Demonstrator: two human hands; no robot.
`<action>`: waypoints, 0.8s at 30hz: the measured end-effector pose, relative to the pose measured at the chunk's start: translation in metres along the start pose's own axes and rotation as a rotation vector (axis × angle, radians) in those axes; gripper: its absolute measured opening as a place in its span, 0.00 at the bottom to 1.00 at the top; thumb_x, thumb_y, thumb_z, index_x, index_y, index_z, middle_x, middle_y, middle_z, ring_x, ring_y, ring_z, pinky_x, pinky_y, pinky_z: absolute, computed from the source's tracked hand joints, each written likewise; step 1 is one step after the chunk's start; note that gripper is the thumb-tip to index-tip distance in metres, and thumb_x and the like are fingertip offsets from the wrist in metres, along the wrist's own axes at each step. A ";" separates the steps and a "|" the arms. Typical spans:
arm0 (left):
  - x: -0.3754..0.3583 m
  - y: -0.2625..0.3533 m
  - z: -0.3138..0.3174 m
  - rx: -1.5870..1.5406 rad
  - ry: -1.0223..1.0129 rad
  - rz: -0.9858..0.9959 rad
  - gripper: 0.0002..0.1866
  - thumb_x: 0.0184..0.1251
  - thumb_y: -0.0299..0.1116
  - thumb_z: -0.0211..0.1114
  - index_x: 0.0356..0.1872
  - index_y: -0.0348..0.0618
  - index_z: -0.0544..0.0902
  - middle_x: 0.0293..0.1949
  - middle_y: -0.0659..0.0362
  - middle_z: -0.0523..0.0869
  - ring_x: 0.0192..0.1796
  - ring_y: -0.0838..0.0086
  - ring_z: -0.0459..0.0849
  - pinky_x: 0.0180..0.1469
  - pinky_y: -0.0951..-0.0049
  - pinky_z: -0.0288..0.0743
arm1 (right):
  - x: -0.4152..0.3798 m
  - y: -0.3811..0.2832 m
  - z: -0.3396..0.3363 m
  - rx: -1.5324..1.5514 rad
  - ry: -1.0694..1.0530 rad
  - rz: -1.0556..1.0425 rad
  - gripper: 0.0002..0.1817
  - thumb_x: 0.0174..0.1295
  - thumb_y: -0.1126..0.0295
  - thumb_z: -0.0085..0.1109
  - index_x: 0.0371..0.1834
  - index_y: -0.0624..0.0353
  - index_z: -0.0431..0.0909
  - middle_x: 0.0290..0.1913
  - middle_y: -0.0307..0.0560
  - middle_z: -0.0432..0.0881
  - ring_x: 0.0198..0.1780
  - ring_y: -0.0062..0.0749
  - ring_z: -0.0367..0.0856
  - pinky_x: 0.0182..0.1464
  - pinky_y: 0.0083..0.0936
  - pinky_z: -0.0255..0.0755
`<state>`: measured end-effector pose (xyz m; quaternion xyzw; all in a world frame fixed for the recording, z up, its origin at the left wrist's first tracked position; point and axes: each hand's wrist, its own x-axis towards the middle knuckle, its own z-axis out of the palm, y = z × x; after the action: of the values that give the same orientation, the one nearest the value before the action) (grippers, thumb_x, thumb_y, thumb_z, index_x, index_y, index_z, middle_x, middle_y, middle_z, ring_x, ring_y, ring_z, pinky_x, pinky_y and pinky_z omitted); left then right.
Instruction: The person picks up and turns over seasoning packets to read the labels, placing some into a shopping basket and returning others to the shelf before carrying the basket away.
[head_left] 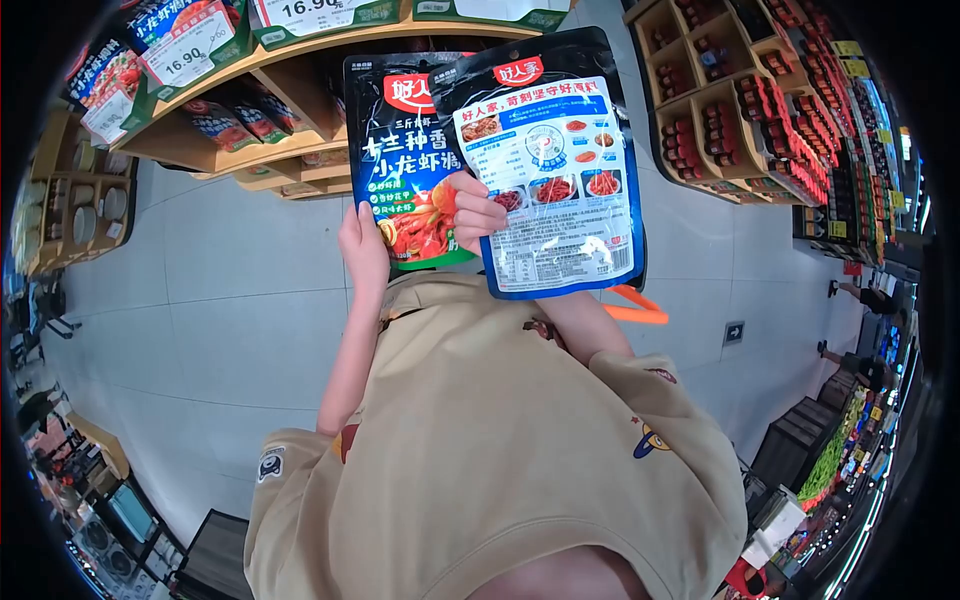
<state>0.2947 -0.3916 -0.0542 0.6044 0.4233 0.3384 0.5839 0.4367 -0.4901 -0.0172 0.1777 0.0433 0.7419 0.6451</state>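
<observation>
We hold two dark blue seasoning pouches up in front of our chest, above the beige shirt [500,440], in a shop aisle. Our left hand [363,250] grips the front-facing pouch [400,150] along its lower left edge, fingers pressed together and mostly hidden behind it. This pouch shows a red logo at the top reading 好人家, large white characters for 十三种香 and 小龙虾调料, three small green tags, and a picture of red crayfish at the bottom. Our right hand [476,212] pinches the back-facing pouch [550,170] at its left edge, fingers curled over the front and thumb out of sight behind. That pouch overlaps the first one's right side and sits slightly tilted. It carries the same red 好人家 logo, a pale blue panel headed 好人家, small photos of dishes, and a white block of fine print with a barcode, too small for us to read. Behind the pouches stands a wooden shelf [280,55] with green-edged price tags [190,50] reading 16.90. An orange basket handle [635,305] pokes out beneath the right pouch.
</observation>
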 end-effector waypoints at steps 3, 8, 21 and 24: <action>0.000 0.000 0.002 0.002 0.003 0.016 0.14 0.65 0.33 0.43 0.25 0.33 0.69 0.20 0.61 0.72 0.25 0.83 0.65 0.29 0.78 0.62 | 0.000 0.000 -0.001 0.028 -0.013 0.006 0.09 0.57 0.72 0.40 0.21 0.58 0.57 0.12 0.37 0.59 0.14 0.20 0.58 0.22 0.14 0.55; 0.000 -0.002 0.003 -0.047 0.016 0.037 0.14 0.65 0.33 0.43 0.25 0.33 0.69 0.20 0.61 0.72 0.25 0.83 0.65 0.29 0.79 0.62 | -0.003 -0.003 -0.006 0.052 -0.063 0.036 0.11 0.59 0.65 0.40 0.22 0.59 0.57 0.14 0.37 0.59 0.17 0.20 0.58 0.24 0.15 0.55; -0.001 0.003 0.001 0.033 0.015 0.064 0.14 0.64 0.33 0.43 0.26 0.32 0.70 0.21 0.58 0.73 0.26 0.81 0.67 0.30 0.77 0.63 | -0.002 0.005 0.017 -0.249 0.034 0.061 0.19 0.57 0.54 0.43 0.22 0.61 0.59 0.13 0.40 0.62 0.16 0.22 0.61 0.23 0.14 0.55; -0.002 0.006 0.001 0.052 0.015 0.061 0.14 0.64 0.33 0.43 0.26 0.32 0.70 0.21 0.58 0.73 0.25 0.81 0.67 0.30 0.77 0.63 | 0.000 0.005 0.014 -0.308 -0.032 0.090 0.19 0.57 0.54 0.44 0.22 0.60 0.60 0.13 0.40 0.62 0.16 0.22 0.61 0.24 0.15 0.56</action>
<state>0.2953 -0.3936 -0.0486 0.6294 0.4177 0.3493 0.5545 0.4362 -0.4936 -0.0031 0.0904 -0.0892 0.7649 0.6316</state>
